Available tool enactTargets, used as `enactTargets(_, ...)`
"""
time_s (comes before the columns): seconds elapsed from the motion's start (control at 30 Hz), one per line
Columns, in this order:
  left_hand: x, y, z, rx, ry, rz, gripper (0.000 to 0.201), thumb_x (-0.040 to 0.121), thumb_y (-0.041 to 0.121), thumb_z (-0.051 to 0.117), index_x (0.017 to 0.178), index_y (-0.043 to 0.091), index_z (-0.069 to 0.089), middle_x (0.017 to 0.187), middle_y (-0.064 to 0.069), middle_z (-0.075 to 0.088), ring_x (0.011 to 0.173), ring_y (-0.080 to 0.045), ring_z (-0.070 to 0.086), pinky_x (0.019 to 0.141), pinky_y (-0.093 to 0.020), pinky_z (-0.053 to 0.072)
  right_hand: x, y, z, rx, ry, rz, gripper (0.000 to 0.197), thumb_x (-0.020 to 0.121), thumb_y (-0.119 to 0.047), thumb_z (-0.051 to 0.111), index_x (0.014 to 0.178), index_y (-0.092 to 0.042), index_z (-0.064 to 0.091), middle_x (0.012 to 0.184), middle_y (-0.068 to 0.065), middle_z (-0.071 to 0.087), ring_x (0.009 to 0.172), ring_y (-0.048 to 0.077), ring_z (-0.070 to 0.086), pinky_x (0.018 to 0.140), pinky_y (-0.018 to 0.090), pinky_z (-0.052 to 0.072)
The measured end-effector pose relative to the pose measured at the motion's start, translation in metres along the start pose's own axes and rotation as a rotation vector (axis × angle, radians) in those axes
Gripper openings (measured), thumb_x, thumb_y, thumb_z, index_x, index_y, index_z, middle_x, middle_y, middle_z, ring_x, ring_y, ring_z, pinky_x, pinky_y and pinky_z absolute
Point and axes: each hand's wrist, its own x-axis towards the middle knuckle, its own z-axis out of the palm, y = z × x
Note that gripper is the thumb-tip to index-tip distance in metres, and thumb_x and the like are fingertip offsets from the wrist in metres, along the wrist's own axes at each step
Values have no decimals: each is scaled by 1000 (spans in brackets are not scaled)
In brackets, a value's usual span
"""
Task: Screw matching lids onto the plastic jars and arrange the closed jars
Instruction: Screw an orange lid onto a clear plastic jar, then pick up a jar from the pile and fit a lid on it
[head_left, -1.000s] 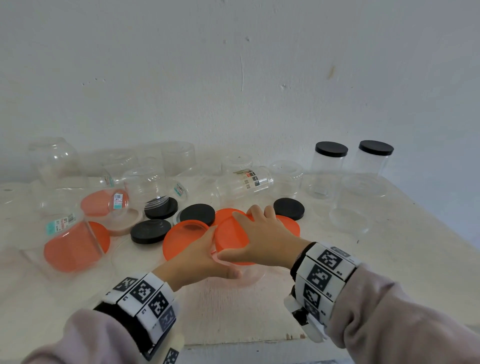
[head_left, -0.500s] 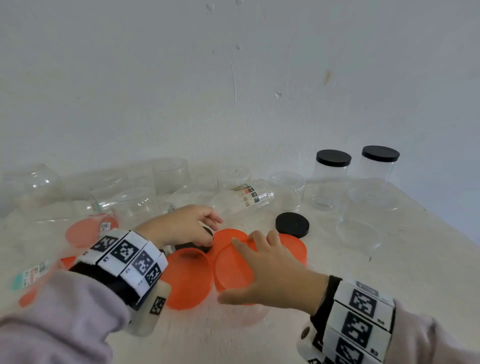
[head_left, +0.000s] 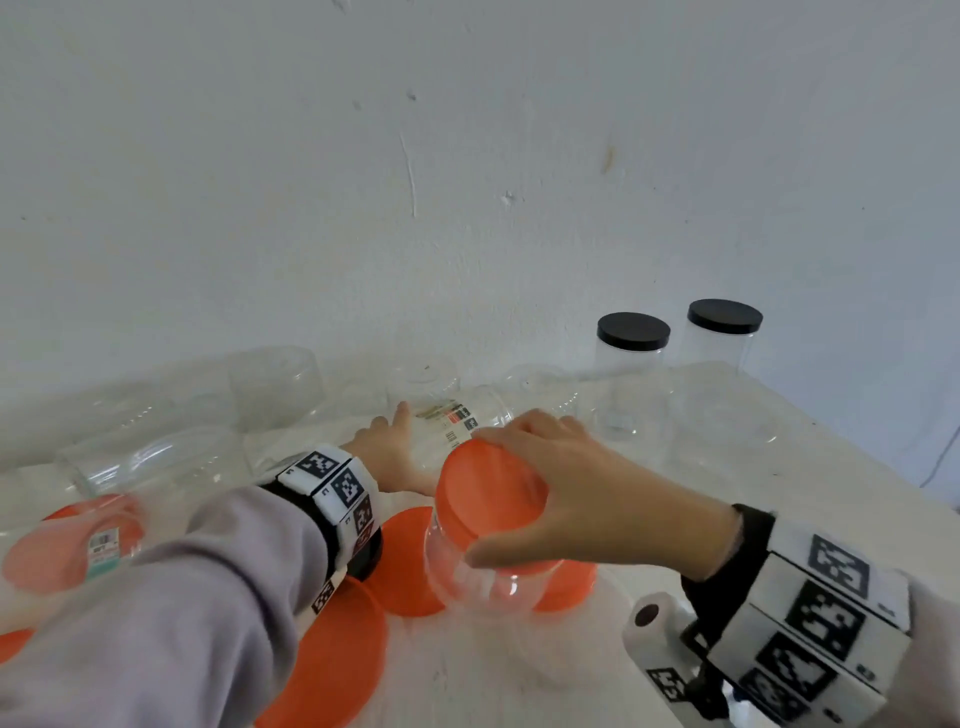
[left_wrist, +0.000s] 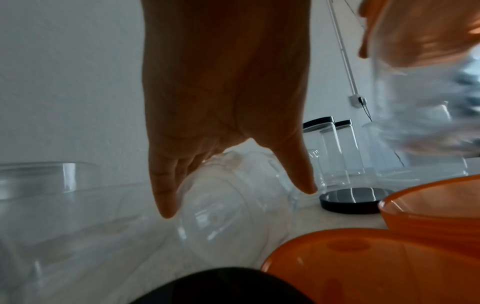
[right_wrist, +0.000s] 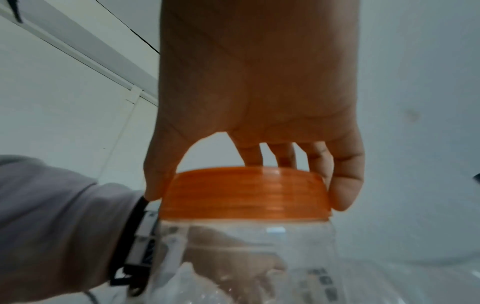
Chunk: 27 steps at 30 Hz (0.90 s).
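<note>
My right hand (head_left: 480, 496) grips an orange lid (head_left: 488, 519) that sits on a clear jar (head_left: 483, 587). That jar hangs tilted just above the table. In the right wrist view the thumb and fingers (right_wrist: 342, 193) curl round the lid's rim (right_wrist: 246, 193), with the jar body (right_wrist: 259, 257) below. My left hand (head_left: 410, 447) reaches forward with straight, spread fingers over a labelled clear jar (head_left: 462, 415) lying on its side. The left wrist view shows that lying jar (left_wrist: 233, 222) under the fingertips (left_wrist: 163, 205); whether they touch it is unclear.
Two closed jars with black lids (head_left: 632, 374) (head_left: 724, 338) stand at the back right. Loose orange lids (head_left: 343, 660) (head_left: 410, 561) lie under my arms, and a black lid (left_wrist: 355, 200) lies beyond. Open clear jars (head_left: 275, 384) line the wall. Orange-lidded jars (head_left: 67, 551) are at left.
My left hand let go of the jar and reached forward to the lying labelled jar. My right hand lifted and tilted the orange-lidded jar off the table.
</note>
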Motion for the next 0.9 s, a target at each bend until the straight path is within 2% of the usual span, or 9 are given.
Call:
enactTargets(0.1, 3, 0, -1, -1, 21, -2, 119, 73, 51, 76, 151, 12, -5, 141, -19, 34, 128, -34, 41, 104, -45, 39, 12, 16, -12, -5, 81, 52, 101, 62, -70, 69, 147, -40, 23, 133, -18, 31, 120, 7, 26, 92, 28, 34)
enactTargets(0.2, 3, -2, -7, -34, 48, -13, 109, 72, 52, 76, 149, 8, 13, 139, -14, 38, 124, -28, 44, 100, -38, 44, 24, 33, -17, -48, 119, 111, 104, 63, -63, 73, 148, -35, 20, 136, -12, 28, 117, 11, 26, 90, 30, 36)
enactTargets(0.27, 0, -5, -14, -71, 66, -29, 99, 70, 54, 76, 143, 8, 29, 130, -8, 47, 112, -21, 50, 84, -28, 47, 32, 44, -19, -64, 131, 159, 108, 63, -61, 74, 149, -32, 17, 139, -8, 26, 121, 15, 26, 88, 31, 35)
enactTargets(0.33, -7, -10, -22, -115, 97, -48, 92, 68, 55, 77, 137, 10, 37, 117, -1, 50, 96, -15, 50, 63, -20, 40, 41, 52, -21, -57, 134, 206, 110, 63, -61, 75, 150, -30, 16, 142, -5, 24, 126, 20, 26, 88, 32, 35)
enactTargets(0.4, -18, -18, -29, -149, 141, -79, 90, 67, 57, 77, 134, 11, 39, 108, 2, 49, 87, -11, 47, 56, -18, 33, 51, 57, -22, -46, 127, 233, 110, 62, -61, 76, 150, -29, 17, 142, -4, 25, 127, 22, 26, 87, 34, 35)
enactTargets(0.63, -62, -52, -37, -499, 274, -199, 59, 65, 59, 77, 100, 21, 49, 92, 6, 60, 80, -9, 58, 58, -25, 43, 97, 50, -2, -54, 36, 238, 106, 66, -59, 76, 148, -24, 20, 139, 1, 28, 127, 28, 30, 95, 43, 42)
enactTargets(0.73, -79, -64, -35, -736, 260, -170, 63, 60, 67, 71, 102, 22, 61, 89, 1, 74, 82, -17, 70, 76, -33, 53, 113, 43, 8, -94, -25, 231, 103, 69, -57, 76, 148, -20, 22, 140, 4, 29, 129, 30, 30, 97, 47, 43)
enactTargets(0.83, -94, -72, -30, -917, 243, -151, 69, 58, 74, 62, 101, 20, 67, 84, -2, 76, 83, -21, 72, 96, -39, 48, 126, 36, 14, -162, -60, 234, 97, 72, -56, 74, 147, -19, 24, 140, 6, 31, 130, 32, 31, 96, 48, 43)
enactTargets(0.9, -103, -77, -26, -1026, 240, -129, 75, 58, 77, 63, 108, 20, 66, 91, -3, 76, 90, -21, 72, 98, -40, 46, 133, 32, 16, -193, -68, 247, 93, 74, -56, 72, 146, -18, 27, 140, 7, 33, 130, 33, 32, 95, 48, 44)
